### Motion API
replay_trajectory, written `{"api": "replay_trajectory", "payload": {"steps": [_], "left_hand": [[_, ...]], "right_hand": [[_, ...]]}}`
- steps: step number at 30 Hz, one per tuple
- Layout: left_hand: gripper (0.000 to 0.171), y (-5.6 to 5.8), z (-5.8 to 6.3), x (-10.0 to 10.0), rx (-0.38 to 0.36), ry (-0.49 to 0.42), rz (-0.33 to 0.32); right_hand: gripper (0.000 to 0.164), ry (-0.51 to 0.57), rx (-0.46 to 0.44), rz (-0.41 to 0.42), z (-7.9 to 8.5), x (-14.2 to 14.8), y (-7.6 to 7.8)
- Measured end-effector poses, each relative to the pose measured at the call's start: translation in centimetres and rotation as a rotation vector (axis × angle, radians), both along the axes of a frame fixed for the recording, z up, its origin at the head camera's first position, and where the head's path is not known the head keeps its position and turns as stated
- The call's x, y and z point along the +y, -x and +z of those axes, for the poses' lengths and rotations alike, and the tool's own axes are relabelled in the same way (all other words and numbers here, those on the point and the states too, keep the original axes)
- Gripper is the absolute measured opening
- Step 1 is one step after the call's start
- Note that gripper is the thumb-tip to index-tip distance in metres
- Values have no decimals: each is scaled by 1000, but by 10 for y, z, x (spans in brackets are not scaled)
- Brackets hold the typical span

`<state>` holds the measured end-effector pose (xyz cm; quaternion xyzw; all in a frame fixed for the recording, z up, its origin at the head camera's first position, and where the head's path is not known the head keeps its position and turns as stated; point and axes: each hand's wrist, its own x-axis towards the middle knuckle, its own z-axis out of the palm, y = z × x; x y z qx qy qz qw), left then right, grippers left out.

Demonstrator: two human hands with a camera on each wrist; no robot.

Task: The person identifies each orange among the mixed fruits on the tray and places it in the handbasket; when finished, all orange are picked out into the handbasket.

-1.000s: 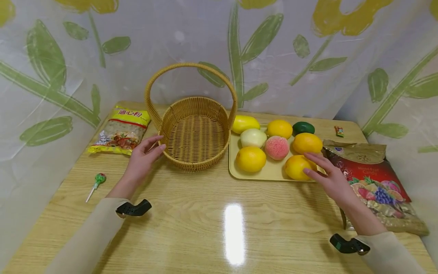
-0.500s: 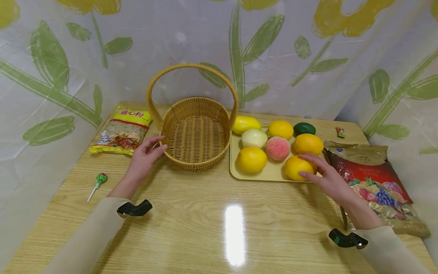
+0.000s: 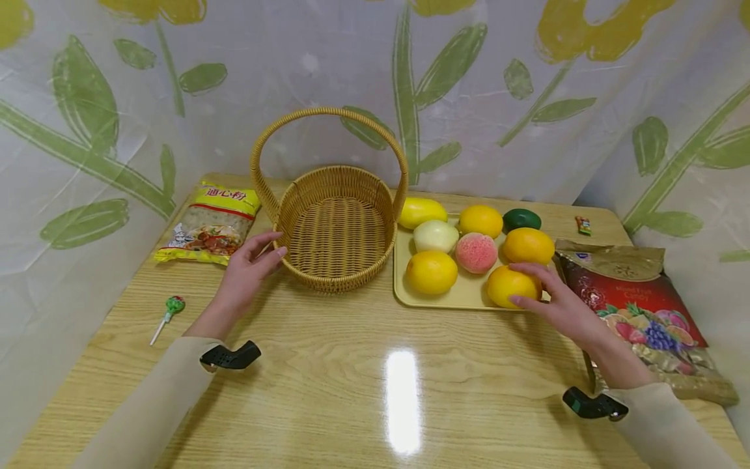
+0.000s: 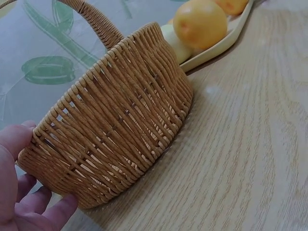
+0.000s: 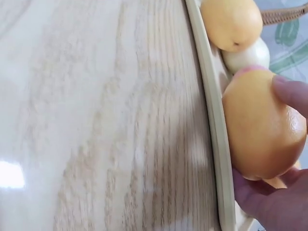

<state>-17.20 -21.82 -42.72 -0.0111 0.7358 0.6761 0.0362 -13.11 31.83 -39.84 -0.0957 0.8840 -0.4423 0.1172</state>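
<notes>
My left hand (image 3: 249, 266) holds the left side of a round wicker basket (image 3: 335, 283) with a tall arched handle. In the left wrist view its thumb lies at the basket's rim, with fingertips against the woven wall. My right hand (image 3: 556, 299) grips an orange (image 3: 507, 286) at the front right of a pale yellow tray (image 3: 445, 303). The right wrist view has the thumb on one side of this orange (image 5: 262, 125) and fingers curled under the other. Beside it on the tray are a pink peach (image 3: 476, 253) and another orange (image 3: 529, 246).
Also on the tray are a pale round fruit (image 3: 435, 236), a yellow fruit (image 3: 422, 213) and a dark green fruit (image 3: 521, 219). A pasta bag (image 3: 213, 225) and lollipop (image 3: 170, 312) lie left. A fruit candy bag (image 3: 644, 319) and small wrapped candy (image 3: 583, 225) lie right.
My right hand has moved slightly left onto the front right orange, its thumb and fingers closing round it. The left hand has stayed at the basket's side.
</notes>
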Motion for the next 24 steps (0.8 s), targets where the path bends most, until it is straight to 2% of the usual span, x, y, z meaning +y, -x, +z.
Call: {"api": "replay_trajectory", "payload": {"steps": [3,7,12,14,17,21,24], "left_hand": [[60,1,-1,0,-5,3,-2],[57,0,1,0,-10,9,2],[56,-1,3,0,-8,12,3],[55,-1,4,0,-7,16,3],[55,-1,5,0,-3,19,1],[55,-2,5,0,-1,20,6],[55,-2,3,0,1,17,5]], "right_hand": [[55,-16,-3,25,0,2,1],[53,-48,64,33,-2,0,0],[56,-89,156,-34,5,-7,-2],[58,-93,168,-61,12,-10,-3],[59,-74,135,-77,24,-14,-3],[57,-31,85,-59,42,-21,-2],[54,-11,86,-34,54,-29,1]]}}
